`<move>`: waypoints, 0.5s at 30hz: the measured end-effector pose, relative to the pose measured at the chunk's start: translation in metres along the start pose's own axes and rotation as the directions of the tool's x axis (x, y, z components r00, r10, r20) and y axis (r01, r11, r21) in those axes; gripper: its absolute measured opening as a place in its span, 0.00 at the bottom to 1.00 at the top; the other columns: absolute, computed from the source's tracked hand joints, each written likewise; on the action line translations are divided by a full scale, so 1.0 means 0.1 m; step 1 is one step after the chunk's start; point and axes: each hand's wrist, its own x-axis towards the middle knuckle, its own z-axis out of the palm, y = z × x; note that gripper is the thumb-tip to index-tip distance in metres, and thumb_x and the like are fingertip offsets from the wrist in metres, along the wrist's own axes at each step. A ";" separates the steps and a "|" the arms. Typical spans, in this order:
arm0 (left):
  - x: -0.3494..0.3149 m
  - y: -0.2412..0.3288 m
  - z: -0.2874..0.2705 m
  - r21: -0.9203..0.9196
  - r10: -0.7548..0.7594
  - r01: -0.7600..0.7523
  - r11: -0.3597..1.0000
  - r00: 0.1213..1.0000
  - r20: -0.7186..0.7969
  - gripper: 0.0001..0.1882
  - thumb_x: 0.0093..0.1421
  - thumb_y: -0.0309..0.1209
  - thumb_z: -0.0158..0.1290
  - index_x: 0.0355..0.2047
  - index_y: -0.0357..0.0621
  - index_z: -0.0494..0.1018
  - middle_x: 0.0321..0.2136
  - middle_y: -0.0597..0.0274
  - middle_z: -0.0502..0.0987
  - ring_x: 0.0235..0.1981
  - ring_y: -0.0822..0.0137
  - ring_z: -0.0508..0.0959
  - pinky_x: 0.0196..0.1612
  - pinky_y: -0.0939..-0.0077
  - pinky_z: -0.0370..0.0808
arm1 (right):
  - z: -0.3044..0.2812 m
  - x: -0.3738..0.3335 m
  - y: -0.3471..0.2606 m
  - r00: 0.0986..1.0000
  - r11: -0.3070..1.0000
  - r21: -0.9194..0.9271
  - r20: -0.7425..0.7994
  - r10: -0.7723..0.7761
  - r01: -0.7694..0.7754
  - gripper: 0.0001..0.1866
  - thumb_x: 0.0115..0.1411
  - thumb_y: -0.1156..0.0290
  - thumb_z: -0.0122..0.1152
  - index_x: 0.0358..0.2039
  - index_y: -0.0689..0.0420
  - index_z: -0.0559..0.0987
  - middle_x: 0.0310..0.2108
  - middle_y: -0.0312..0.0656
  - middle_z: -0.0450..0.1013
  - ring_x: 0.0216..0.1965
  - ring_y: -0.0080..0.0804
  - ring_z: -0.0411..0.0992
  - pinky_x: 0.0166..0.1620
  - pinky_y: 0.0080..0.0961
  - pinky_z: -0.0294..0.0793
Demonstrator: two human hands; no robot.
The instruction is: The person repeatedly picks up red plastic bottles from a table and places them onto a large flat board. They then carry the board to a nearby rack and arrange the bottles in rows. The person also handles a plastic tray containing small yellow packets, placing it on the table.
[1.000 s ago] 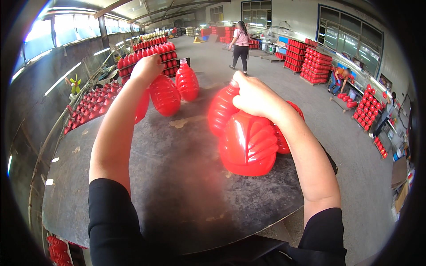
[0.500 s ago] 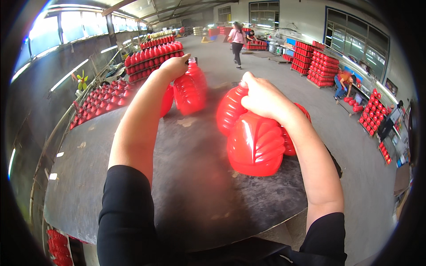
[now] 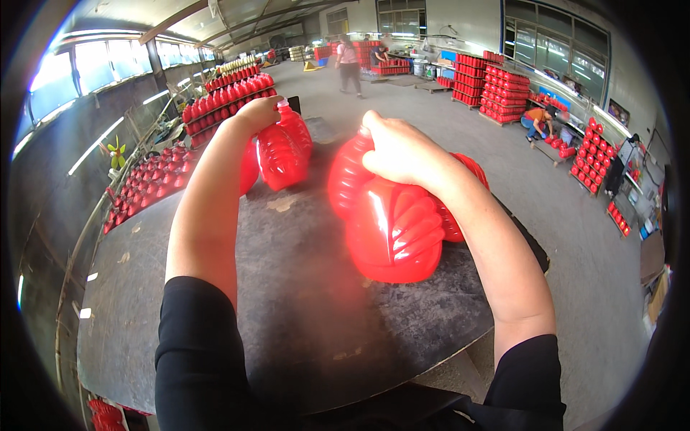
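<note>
On the left, my left hand (image 3: 257, 113) is closed at the necks of a bunch of glossy red bottle-shaped vessels (image 3: 282, 164); its fingers are mostly hidden behind the hand. One narrow neck sticks out beside it. My right hand (image 3: 394, 149) grips the necks of a second bunch, and a large ribbed red vessel (image 3: 394, 233) faces me there with a bright highlight. Others in that bunch show behind and beside it, partly covered by my hand and forearm. Both bunches are at the far part of a dark, worn table (image 3: 302, 302).
Stacked rows of red vessels (image 3: 230, 104) stand beyond the table at the left, with more red pieces (image 3: 154, 179) nearer. Red stacks (image 3: 503, 93) line the right wall. A person (image 3: 348, 65) walks at the back; a co-worker (image 3: 539, 121) bends over red pieces at the right.
Both my hands and their red bunches appear slightly farther left, as does most of the background. The right co-worker has bent lower. My grip looks the same.
</note>
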 end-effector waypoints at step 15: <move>0.07 -0.21 -0.04 0.648 0.267 -0.394 0.652 0.919 0.291 0.18 0.58 0.38 0.48 0.30 0.36 0.82 0.33 0.44 0.82 0.37 0.48 0.82 0.44 0.60 0.78 | -0.03 -0.01 -0.02 0.999 0.999 0.023 0.027 0.023 -0.023 0.22 0.54 0.75 0.54 0.49 0.70 0.67 0.52 0.65 0.72 0.57 0.59 0.70 0.59 0.41 0.69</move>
